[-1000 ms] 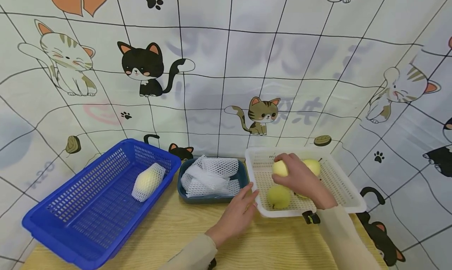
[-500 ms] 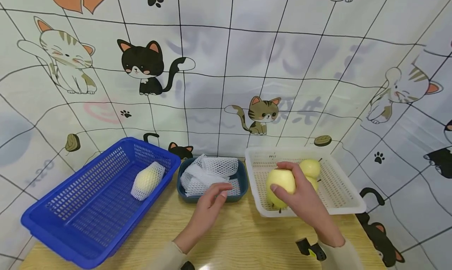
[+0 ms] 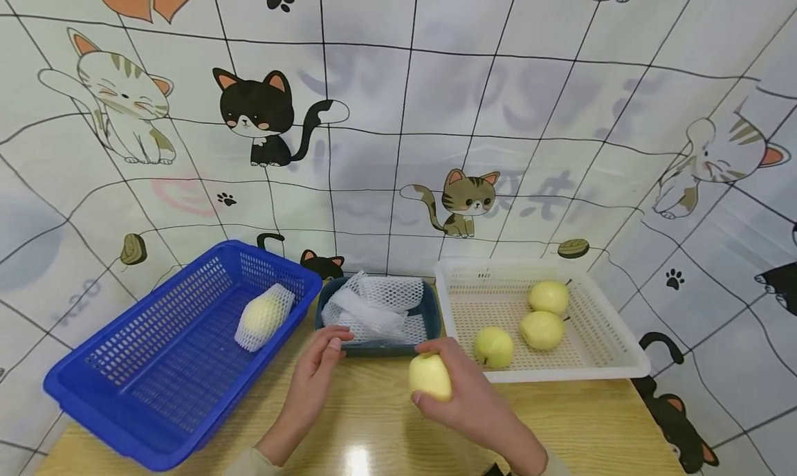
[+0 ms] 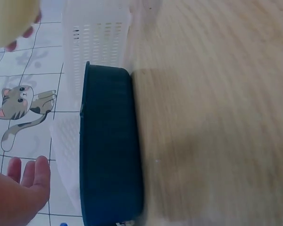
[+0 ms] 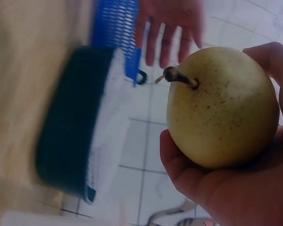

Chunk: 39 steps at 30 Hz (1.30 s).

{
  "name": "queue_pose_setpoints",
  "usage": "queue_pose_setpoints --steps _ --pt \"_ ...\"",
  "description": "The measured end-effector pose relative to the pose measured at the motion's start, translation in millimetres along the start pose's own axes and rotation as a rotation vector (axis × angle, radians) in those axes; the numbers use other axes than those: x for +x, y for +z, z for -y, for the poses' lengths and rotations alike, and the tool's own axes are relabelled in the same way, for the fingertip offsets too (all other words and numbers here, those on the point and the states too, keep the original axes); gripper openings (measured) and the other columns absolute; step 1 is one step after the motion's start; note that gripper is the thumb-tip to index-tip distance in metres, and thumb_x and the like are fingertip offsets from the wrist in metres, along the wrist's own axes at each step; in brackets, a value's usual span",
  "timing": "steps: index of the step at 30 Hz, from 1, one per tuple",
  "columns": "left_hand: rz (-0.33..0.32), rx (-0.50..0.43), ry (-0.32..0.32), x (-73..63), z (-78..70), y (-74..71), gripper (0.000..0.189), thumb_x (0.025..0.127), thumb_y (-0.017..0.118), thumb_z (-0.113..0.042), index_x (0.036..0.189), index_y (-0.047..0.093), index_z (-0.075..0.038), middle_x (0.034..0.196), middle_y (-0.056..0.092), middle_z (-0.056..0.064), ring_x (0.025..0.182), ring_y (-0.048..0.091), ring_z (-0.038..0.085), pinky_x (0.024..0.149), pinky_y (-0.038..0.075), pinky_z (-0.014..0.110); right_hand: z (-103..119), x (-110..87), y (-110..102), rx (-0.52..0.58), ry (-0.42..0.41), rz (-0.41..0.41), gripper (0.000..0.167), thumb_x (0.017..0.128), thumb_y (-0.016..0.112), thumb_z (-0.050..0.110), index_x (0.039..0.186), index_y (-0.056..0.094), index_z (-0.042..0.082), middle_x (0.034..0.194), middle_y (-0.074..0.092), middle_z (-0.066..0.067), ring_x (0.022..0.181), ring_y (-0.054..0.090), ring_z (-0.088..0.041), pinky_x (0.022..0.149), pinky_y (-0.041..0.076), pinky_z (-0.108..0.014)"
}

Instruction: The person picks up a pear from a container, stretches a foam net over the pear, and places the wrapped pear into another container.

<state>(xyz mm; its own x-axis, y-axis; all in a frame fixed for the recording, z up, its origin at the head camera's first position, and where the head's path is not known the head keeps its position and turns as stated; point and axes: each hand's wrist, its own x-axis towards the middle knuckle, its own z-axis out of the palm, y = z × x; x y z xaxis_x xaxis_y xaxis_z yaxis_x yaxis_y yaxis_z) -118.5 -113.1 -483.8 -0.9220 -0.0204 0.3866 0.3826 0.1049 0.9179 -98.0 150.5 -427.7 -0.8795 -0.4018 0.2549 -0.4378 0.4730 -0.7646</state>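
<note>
Here, in front of the tub [image 3: 373,351], counter [image 3: 376,410] separates the spread left hand [image 3: 313,373], near its left edge, from the right hand [image 3: 468,398], gripping 1 pear [image 3: 428,379].

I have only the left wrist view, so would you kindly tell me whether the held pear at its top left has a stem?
Observer: Yes, the right wrist view shows a dark stem on the held pear in the right hand.
Operator: Thank you. How many pears lie inside the white basket?
Observer: The head view shows three bare pears in the white basket.
Operator: And is any fruit wrapped in a net?
Observer: Yes, one netted fruit lies in the blue basket.
</note>
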Motion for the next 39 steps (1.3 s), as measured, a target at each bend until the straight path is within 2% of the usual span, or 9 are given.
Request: queue_pose_setpoints --steps 5,9,12,18,20,26,30,34,39 --pt "-0.052 -0.021 -0.057 -6.3 2.0 -4.0 0.025 0.110 0.047 -0.009 0.123 0.063 0.006 0.124 0.063 0.018 0.113 0.060 0.010 0.091 0.055 0.029 -12 7.0 33 -0.161 -0.066 0.109 0.051 0.078 0.082 0.023 0.121 0.057 0.014 0.113 0.055 0.006 0.089 0.054 -0.009 0.071 0.051 -0.025" --pt "-0.084 -0.040 -0.103 -9.8 4.4 -6.7 0.025 0.110 0.048 -0.009 0.126 0.060 0.007 0.126 0.061 0.025 0.113 0.061 0.010 0.091 0.054 0.027 -20 13.5 53 -0.256 -0.086 0.179 0.048 0.077 0.081 0.027 0.116 0.056 0.012 0.106 0.053 0.004 0.086 0.051 -0.007 0.072 0.048 -0.023" --pt "-0.083 -0.028 -0.141 -12.0 6.3 -7.8 0.026 0.110 0.048 -0.010 0.126 0.059 0.007 0.128 0.060 0.028 0.113 0.061 0.011 0.092 0.052 0.023 -21 17.0 63 -0.290 -0.072 0.218 0.048 0.078 0.080 0.028 0.116 0.055 0.012 0.104 0.053 0.003 0.084 0.049 -0.008 0.071 0.047 -0.023" --pt "-0.058 -0.021 -0.237 -17.2 9.7 -6.8 0.029 0.111 0.050 -0.015 0.130 0.058 0.005 0.134 0.059 0.026 0.120 0.057 0.012 0.095 0.049 0.022 -21 22.8 77 -0.406 -0.058 0.263 0.050 0.078 0.080 0.030 0.118 0.054 0.014 0.102 0.052 0.003 0.082 0.048 -0.010 0.072 0.046 -0.024" --pt "-0.056 -0.022 -0.248 -18.6 10.8 -5.8 0.030 0.111 0.050 -0.017 0.131 0.058 0.004 0.134 0.060 0.025 0.122 0.056 0.014 0.096 0.050 0.023 -22 24.5 81 -0.440 -0.037 0.290 0.053 0.079 0.080 0.034 0.120 0.053 0.015 0.101 0.051 0.004 0.081 0.048 -0.010 0.072 0.046 -0.024" --pt "-0.055 -0.003 -0.217 -20.5 12.6 -3.8 0.028 0.111 0.050 -0.017 0.129 0.060 0.002 0.132 0.061 0.023 0.124 0.057 0.024 0.095 0.052 0.026 -25 26.4 87 -0.502 -0.020 0.325 0.064 0.079 0.085 0.044 0.124 0.052 0.013 0.101 0.053 0.003 0.082 0.051 -0.012 0.072 0.049 -0.027" --pt "-0.054 0.012 -0.229 -21.1 12.5 -3.9 0.027 0.110 0.051 -0.015 0.129 0.060 0.002 0.132 0.062 0.022 0.125 0.057 0.027 0.095 0.051 0.026 -26 26.6 87 -0.519 -0.021 0.338 0.079 0.077 0.086 0.054 0.133 0.052 0.011 0.112 0.059 -0.002 0.089 0.058 -0.015 0.077 0.053 -0.030" --pt "-0.027 0.047 -0.246 -21.8 12.7 -3.5 0.028 0.108 0.054 -0.014 0.132 0.060 0.000 0.134 0.063 0.018 0.128 0.056 0.029 0.098 0.049 0.027 -29 24.4 84 -0.522 -0.016 0.349 0.098 0.075 0.086 0.062 0.148 0.046 0.010 0.134 0.058 -0.007 0.105 0.063 -0.022 0.086 0.056 -0.037" --pt "0.081 0.125 -0.210 -21.2 15.9 -1.2 0.032 0.104 0.061 -0.013 0.135 0.061 -0.001 0.136 0.063 0.015 0.130 0.056 0.031 0.102 0.051 0.038 -34 16.2 73 -0.492 -0.008 0.326 0.109 0.074 0.086 0.064 0.157 0.039 0.010 0.151 0.051 -0.011 0.126 0.058 -0.032 0.098 0.053 -0.049"
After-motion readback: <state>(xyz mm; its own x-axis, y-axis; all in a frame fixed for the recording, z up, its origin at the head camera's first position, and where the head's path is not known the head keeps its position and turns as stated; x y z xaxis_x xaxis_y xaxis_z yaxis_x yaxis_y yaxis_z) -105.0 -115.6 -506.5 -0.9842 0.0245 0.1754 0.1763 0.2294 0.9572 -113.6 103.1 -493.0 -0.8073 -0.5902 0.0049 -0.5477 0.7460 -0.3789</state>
